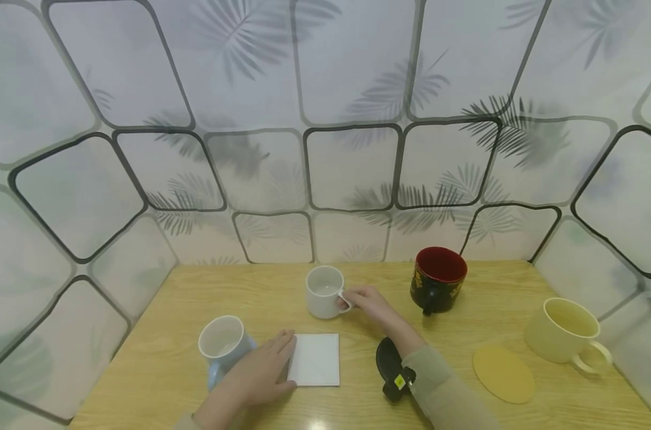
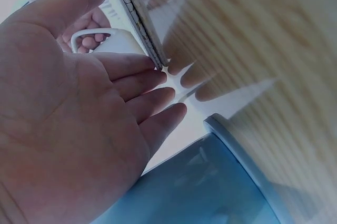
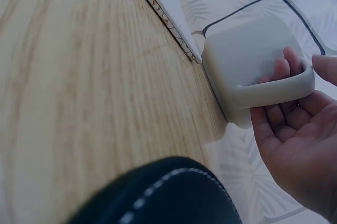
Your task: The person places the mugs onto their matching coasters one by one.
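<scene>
My right hand (image 1: 367, 301) holds the handle of a white mug (image 1: 321, 292), which stands upright at the back middle of the table. In the right wrist view, its fingers pass through the handle loop of the mug (image 3: 247, 50). My left hand (image 1: 266, 364) lies with straight fingers at the left edge of a square white coaster (image 1: 316, 360). Seen from the left wrist, the fingertips meet the edge of the coaster (image 2: 139, 21). Just left of that hand stands a light blue mug (image 1: 223, 340) with a white inside, partly covered by the hand.
A black mug with a red inside (image 1: 438, 278) stands at the back right. Farther right are a yellow mug (image 1: 562, 331) and a round yellow coaster (image 1: 503, 374). A black stitched coaster (image 1: 388, 358) lies partly hidden under my right forearm. Patterned walls enclose the wooden table (image 1: 159, 358).
</scene>
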Demonstrator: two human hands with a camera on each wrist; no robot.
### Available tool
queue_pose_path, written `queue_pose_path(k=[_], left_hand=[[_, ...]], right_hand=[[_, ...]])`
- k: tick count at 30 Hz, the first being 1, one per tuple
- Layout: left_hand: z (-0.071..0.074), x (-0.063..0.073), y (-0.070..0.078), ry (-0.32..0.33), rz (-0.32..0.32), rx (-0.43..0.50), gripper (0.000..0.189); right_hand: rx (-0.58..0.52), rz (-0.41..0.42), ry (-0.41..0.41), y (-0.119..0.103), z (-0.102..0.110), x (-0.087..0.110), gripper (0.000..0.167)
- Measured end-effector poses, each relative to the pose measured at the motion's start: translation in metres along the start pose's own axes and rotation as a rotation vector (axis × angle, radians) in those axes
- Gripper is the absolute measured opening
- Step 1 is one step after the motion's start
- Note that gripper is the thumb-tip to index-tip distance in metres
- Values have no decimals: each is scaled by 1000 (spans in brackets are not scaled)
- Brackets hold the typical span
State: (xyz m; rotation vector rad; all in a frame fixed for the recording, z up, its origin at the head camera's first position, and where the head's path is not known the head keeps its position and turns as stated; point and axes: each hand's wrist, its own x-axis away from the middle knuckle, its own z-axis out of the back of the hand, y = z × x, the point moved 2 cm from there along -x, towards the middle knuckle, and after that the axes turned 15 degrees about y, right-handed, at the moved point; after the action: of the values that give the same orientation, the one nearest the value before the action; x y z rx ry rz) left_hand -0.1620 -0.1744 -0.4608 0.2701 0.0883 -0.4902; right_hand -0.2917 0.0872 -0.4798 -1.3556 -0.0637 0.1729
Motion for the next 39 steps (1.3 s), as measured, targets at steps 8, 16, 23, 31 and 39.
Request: queue_pose_path(k=[8,16,23,31,39], left_hand=[[1,-2,-1,-2,1,2,86],[1,-2,-1,-4,3,3,87],[1,-3,-2,-10,5,-4,88],[-1,-2,-2,-8,14,10,88],[-3,-1,-2,1,9,22,87]], right_hand=[[61,1,-4,-3,0,-2,35],[-12,-39,-7,-1,-3,-2,32],[-67,-65,3,-1,-5,1,33],[-108,-122,16,-10,-9,9,33],[-92,-145,107,-10,-14,18,31]])
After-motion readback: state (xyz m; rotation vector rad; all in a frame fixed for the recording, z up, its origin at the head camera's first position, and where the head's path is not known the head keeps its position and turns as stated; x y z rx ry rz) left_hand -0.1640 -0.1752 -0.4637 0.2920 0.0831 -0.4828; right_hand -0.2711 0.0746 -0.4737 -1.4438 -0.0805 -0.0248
